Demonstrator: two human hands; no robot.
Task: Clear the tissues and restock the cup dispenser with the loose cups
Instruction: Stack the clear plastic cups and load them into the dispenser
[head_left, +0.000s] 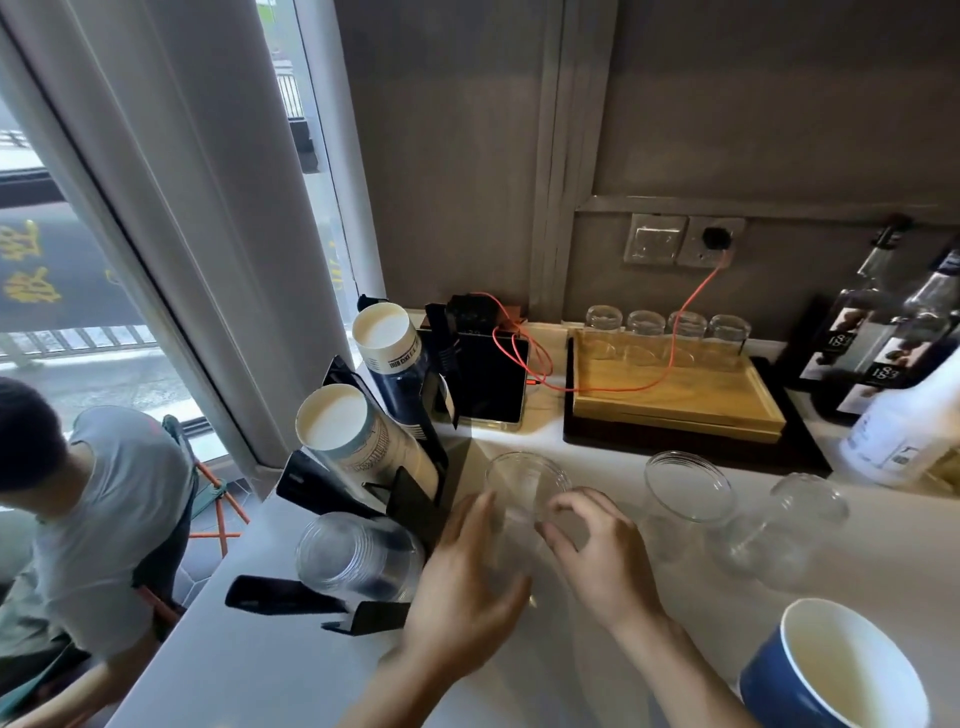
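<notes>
Both hands meet around a clear cup standing on the white counter just right of the black dispenser: the left hand lies open against its near-left side, while the right hand pinches its rim between thumb and curled fingers. Two more clear cups lie further right, and a blue paper cup stands at the near right.
</notes>
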